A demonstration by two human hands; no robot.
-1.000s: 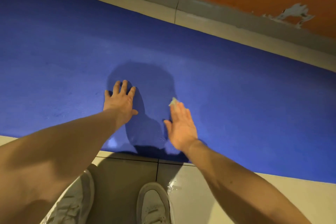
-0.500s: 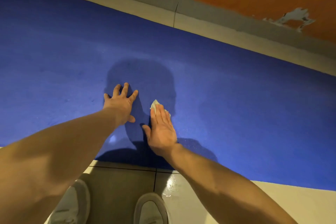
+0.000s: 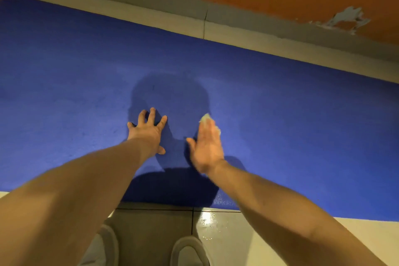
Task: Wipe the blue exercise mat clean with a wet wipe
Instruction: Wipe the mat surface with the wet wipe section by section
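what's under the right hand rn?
A wet wipe, pressed flat on the blue mat by the right hand. Only its edge shows past the fingertips; the hand covers the rest.

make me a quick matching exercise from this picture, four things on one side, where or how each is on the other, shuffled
1 left hand
2 right hand
3 wet wipe
4 shoes

a white, mostly covered
b on the tiled floor
c spread flat on the blue mat
d straight, blurred, pressing down

Pairs: 1-c, 2-d, 3-a, 4-b
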